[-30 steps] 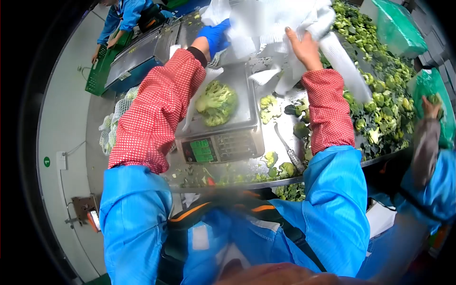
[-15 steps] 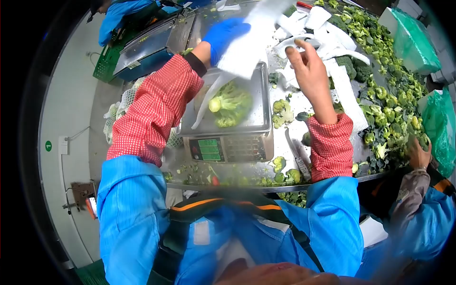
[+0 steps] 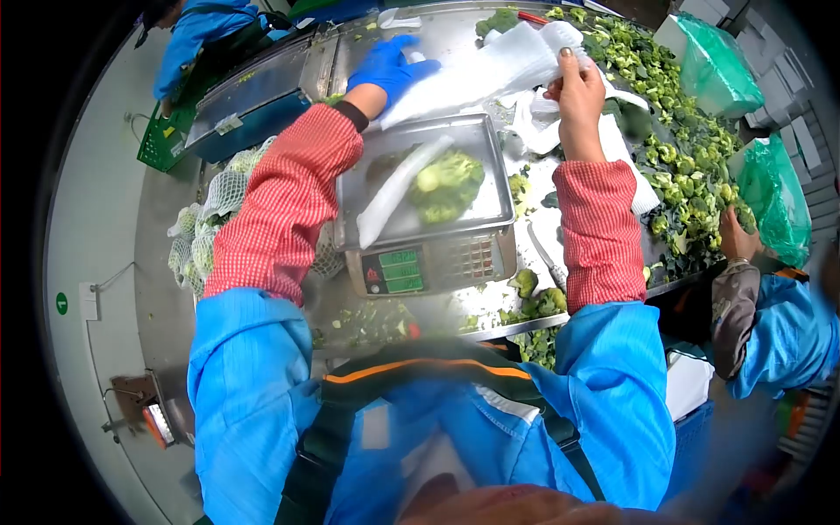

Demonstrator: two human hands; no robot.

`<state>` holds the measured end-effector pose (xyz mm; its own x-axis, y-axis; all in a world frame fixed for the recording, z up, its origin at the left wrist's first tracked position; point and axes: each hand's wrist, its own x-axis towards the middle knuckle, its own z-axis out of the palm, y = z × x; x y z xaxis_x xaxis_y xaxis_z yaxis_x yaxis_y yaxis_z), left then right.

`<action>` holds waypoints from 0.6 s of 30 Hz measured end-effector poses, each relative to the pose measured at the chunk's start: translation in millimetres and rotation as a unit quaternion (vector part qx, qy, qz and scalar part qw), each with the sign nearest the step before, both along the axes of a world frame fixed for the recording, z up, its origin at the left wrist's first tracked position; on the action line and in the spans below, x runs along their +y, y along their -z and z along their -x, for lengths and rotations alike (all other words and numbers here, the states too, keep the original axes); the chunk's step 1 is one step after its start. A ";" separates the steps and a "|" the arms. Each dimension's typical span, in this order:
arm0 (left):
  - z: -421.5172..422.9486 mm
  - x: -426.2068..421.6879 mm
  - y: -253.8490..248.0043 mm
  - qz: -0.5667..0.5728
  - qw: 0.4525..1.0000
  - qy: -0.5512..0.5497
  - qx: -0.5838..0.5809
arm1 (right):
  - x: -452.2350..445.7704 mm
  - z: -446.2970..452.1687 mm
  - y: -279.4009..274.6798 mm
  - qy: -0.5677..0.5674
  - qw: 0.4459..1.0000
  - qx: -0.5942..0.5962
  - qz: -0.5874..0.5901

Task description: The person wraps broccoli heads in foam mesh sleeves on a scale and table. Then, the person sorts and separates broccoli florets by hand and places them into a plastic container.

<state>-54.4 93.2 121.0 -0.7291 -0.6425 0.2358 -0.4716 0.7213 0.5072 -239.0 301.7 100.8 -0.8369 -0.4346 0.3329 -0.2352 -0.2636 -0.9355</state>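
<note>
Steel bench | leftward broccoli heads already netted | broccoli crown on scale, unnetted | right hand: fingers pinching white mesh sleeve | left hand: fingers spread, hold unclear

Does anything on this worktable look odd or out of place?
A little. A loose white strip looks askew, slanting across the scale tray beside the broccoli. Scraps make the table's front look messy, near an unheld knife. Only the left hand is gloved; the right is bare.

right hand pinches white netting, left hand touching
</note>
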 end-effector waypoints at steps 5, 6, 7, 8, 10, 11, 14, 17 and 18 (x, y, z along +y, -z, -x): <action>-19.7 7.6 -18.9 0.184 0.957 0.121 0.191 | -5.2 -26.7 -23.7 0.244 0.856 0.456 -0.016; -25.4 21.1 -32.3 0.206 0.948 0.137 0.199 | -2.9 -35.2 -35.8 0.267 0.805 0.529 0.024; -30.2 37.3 -50.0 0.228 0.939 0.154 0.205 | 4.4 -48.4 -53.0 0.299 0.746 0.595 0.014; -35.7 53.2 -66.1 0.249 0.929 0.171 0.212 | 16.5 -64.9 -72.3 0.328 0.680 0.656 0.004; -49.5 71.7 -73.8 0.257 0.917 0.165 0.257 | 32.9 -99.8 -97.0 0.316 0.655 0.686 -0.007; -55.0 73.1 -67.4 0.237 0.921 0.160 0.266 | 33.8 -108.7 -99.6 0.330 0.643 0.691 0.003; -91.8 81.8 -22.3 0.157 0.964 0.113 0.182 | 50.4 -118.4 -93.3 0.305 0.683 0.663 -0.012; -135.9 80.1 65.0 0.000 0.991 0.125 -0.036 | 67.1 -119.8 -76.3 0.226 0.751 0.620 0.022; -147.7 83.5 77.2 -0.064 0.981 0.138 -0.124 | 74.0 -123.3 -71.3 0.204 0.769 0.605 0.013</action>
